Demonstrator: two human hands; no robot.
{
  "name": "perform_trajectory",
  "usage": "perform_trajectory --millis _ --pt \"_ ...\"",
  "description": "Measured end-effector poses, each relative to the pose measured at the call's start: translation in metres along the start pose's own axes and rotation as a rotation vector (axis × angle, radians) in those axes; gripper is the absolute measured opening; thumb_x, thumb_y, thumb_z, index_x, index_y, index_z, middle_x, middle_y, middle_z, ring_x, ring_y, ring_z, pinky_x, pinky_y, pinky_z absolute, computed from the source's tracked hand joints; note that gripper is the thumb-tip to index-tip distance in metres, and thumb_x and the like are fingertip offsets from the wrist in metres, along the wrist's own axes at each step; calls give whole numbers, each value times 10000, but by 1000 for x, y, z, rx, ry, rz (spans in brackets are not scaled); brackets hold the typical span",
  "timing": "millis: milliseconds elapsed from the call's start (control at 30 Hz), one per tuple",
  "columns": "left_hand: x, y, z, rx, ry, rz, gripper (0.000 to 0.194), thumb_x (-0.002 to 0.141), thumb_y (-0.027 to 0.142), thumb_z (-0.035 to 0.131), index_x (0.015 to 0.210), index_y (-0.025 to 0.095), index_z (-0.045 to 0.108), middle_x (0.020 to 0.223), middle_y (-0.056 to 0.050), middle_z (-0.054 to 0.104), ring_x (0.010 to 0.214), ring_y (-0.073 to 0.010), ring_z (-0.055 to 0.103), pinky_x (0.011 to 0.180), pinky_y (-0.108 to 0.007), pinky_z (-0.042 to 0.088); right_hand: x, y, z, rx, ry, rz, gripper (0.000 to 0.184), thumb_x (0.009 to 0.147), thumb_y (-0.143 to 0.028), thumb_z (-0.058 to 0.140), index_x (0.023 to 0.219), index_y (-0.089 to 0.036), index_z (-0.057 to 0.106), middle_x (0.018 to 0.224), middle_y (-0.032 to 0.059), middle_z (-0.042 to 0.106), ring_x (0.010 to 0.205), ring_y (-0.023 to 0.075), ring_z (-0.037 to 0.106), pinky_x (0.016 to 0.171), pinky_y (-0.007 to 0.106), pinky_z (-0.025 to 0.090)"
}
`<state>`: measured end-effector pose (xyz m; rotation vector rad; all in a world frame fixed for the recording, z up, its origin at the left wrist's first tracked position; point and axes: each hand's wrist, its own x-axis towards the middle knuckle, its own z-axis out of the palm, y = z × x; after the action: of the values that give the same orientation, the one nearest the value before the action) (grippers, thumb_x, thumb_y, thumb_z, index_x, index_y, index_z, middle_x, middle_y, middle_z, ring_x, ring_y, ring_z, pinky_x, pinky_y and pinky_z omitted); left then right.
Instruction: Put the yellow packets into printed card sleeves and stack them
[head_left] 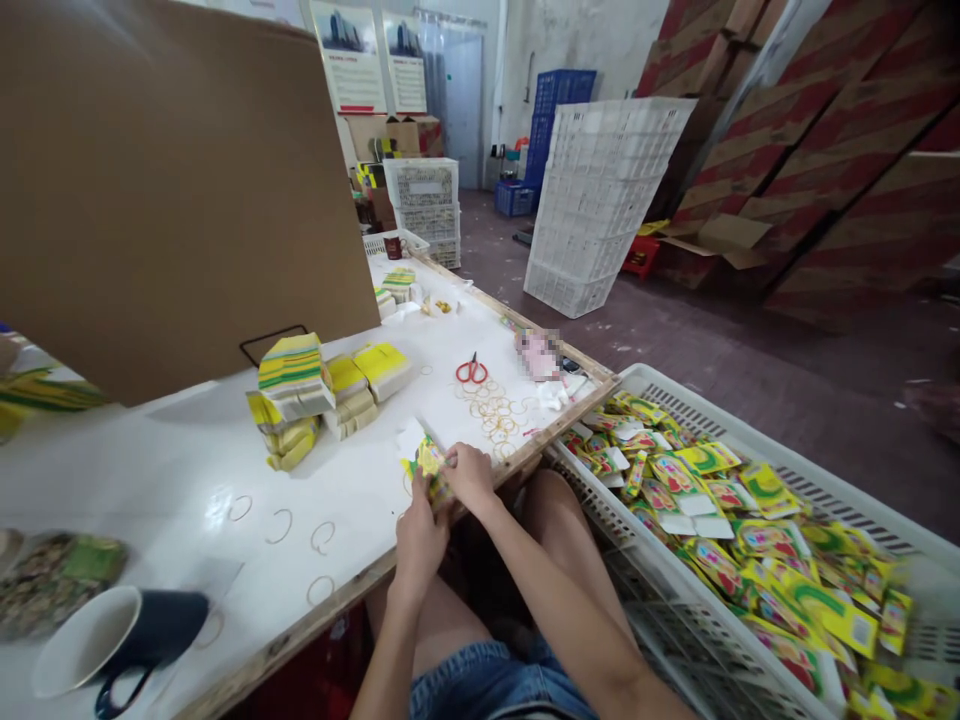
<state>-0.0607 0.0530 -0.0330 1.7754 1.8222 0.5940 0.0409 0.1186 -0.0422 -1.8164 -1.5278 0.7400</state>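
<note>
Both of my hands meet at the near edge of the white table (pixel 172 470), closed on a small stack of yellow-green packets (pixel 424 460). My left hand (pixel 417 535) grips the stack from below. My right hand (pixel 469 474) pinches its top right side. Just beyond them lie several loose rubber bands (pixel 496 412) and red-handled scissors (pixel 471 370). Banded bundles of the same packets (pixel 322 395) are piled further left on the table.
A white crate (pixel 660 385) full of loose packets (pixel 750 540) stands to my right. A dark mug (pixel 112 645) lies on its side at the table's near left. A big cardboard sheet (pixel 180 190) stands behind the table. Stacked white crates (pixel 600 200) stand on the floor.
</note>
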Motion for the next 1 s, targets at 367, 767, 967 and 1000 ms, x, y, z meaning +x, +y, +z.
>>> perform_trajectory --millis 367,767,967,1000 --pt "4 -16 -4 -801 238 22 515 810 479 612 1208 159 540 1241 -155 639 1151 -262 613 992 -426 480 -23 17 -36 594 107 4 220 795 -364 584 869 -161 625 798 64 707 673 170 632 650 287 514" --pt "-12 36 -7 -1310 -373 224 602 686 552 739 1144 167 672 1129 -154 712 1103 -317 631 914 -414 516 -78 15 -76 1118 20 86 304 639 -427 799 765 -179 677 773 45 722 752 208 670 768 352 540" --pt "-14 45 -6 -1277 -317 202 491 674 468 775 1031 138 703 1099 -148 720 1027 -312 662 886 -396 518 -92 17 -94 972 -42 22 395 685 -484 775 921 -174 713 938 79 733 873 239 668 821 365 534" --pt "-14 45 -5 -1263 -280 174 459 677 462 772 990 133 705 1061 -142 729 1000 -301 670 866 -383 525 -94 17 -96 942 -57 20 424 683 -487 778 959 -172 712 939 80 733 858 241 666 801 365 537"
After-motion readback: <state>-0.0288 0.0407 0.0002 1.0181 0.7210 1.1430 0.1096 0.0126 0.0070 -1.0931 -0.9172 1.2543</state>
